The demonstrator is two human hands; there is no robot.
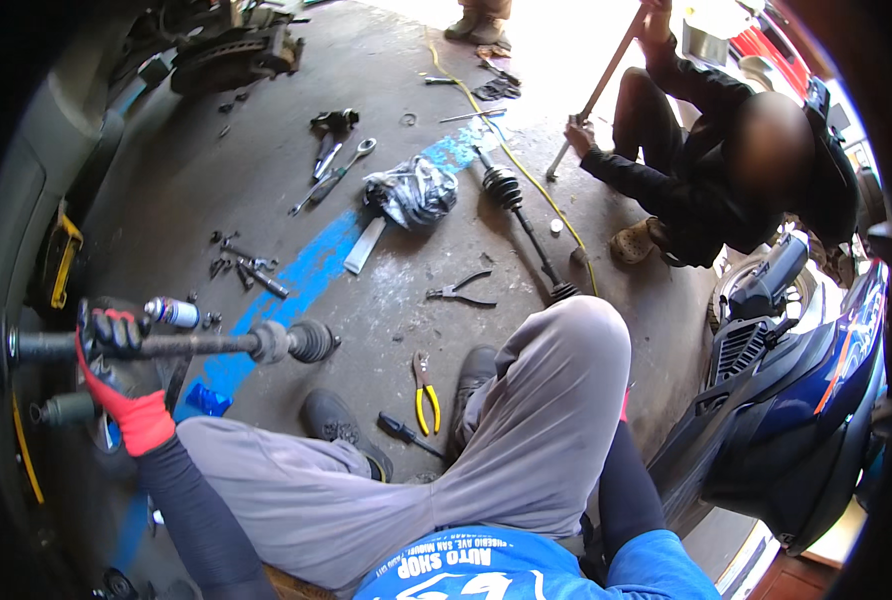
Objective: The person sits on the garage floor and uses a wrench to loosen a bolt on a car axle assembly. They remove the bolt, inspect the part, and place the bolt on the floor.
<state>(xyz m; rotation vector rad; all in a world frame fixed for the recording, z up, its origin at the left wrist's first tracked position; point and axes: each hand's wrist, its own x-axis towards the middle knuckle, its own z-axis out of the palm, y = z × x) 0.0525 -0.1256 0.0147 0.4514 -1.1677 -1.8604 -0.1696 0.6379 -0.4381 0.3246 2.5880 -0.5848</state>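
My left hand [126,385], in a red and dark glove, is wrapped round the shaft of a drive axle [211,345]. The axle lies level across the left side, its ribbed boot [311,341] toward the middle. Just a bit of red glove on my right hand [625,405] shows beside my right knee; its fingers are hidden behind the leg. On the floor between my feet are yellow-handled pliers [426,393] and a black-handled tool [406,432]. Beyond them lie dark-handled pliers [461,291]. A second drive axle [534,235] rests on the floor ahead of my right knee.
A spray can [173,312], sockets and a ratchet [338,170] lie at left, near a crumpled plastic bag [411,190] and a tube [366,245]. A yellow cord [526,160] crosses the floor. At right, a crouching person [686,190] grips a long bar [606,90] near a motorcycle [796,390].
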